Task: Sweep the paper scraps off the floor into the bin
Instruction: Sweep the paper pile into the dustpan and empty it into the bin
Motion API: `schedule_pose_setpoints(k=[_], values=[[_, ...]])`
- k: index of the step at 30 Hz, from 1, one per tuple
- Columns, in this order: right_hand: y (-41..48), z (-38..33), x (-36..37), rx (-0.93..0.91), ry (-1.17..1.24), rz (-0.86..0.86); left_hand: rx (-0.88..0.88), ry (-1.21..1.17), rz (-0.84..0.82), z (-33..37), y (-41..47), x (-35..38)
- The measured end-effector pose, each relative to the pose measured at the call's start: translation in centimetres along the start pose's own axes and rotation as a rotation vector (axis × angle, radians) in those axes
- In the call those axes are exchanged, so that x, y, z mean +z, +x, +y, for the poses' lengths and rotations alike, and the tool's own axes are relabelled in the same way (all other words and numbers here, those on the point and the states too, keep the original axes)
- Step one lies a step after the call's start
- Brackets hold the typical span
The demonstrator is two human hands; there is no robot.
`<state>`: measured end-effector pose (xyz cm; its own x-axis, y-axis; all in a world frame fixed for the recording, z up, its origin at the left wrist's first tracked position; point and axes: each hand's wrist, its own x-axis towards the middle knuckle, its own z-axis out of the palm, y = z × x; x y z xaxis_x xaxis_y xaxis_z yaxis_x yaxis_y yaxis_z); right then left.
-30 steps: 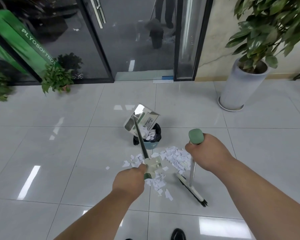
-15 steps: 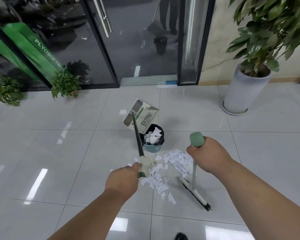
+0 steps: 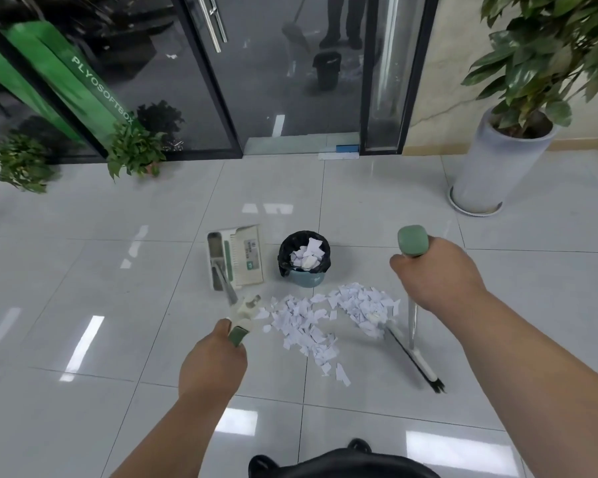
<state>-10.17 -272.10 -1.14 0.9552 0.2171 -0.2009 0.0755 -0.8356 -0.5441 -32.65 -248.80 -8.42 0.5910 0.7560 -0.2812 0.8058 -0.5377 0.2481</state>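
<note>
White paper scraps (image 3: 325, 315) lie scattered on the grey tiled floor in front of a small teal bin (image 3: 304, 258) with a black liner and scraps inside. My left hand (image 3: 213, 363) grips the green handle of a long-handled dustpan (image 3: 237, 258), whose pan sits to the left of the bin. My right hand (image 3: 435, 274) grips the green top of the broom handle. The broom (image 3: 413, 360) has its head on the floor to the right of the scraps.
A tall grey planter (image 3: 491, 167) with a leafy plant stands at the back right. Two small potted plants (image 3: 135, 153) sit by the glass wall at the left. Glass doors (image 3: 290, 70) close off the back. My dark shoes (image 3: 325, 460) show at the bottom edge.
The dustpan was tipped over the bin a second ago; my left hand has swung it left and down beside the bin. The broom has barely moved.
</note>
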Motion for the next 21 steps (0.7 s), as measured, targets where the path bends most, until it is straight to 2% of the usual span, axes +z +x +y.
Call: schedule_pose_setpoints(k=[6,15,18,21], values=[[1.2,1.1,1.8,-0.029,-0.080,0.043,-0.180,-0.124,-0.056,-2.3,-0.5,1.8],[0.7,2.2,8.5,0.033,0.093,-0.117,-0.319,-0.167,-0.197,-4.7,-0.6,4.0],[-0.3,1.8,10.3,0.057,0.158,-0.141,-0.371,-0.238,-0.215,-5.1,0.4,4.7],[-1.7,0.3,11.5,0.008,0.195,-0.180,-0.425,-0.432,-0.281,-4.9,1.5,5.0]])
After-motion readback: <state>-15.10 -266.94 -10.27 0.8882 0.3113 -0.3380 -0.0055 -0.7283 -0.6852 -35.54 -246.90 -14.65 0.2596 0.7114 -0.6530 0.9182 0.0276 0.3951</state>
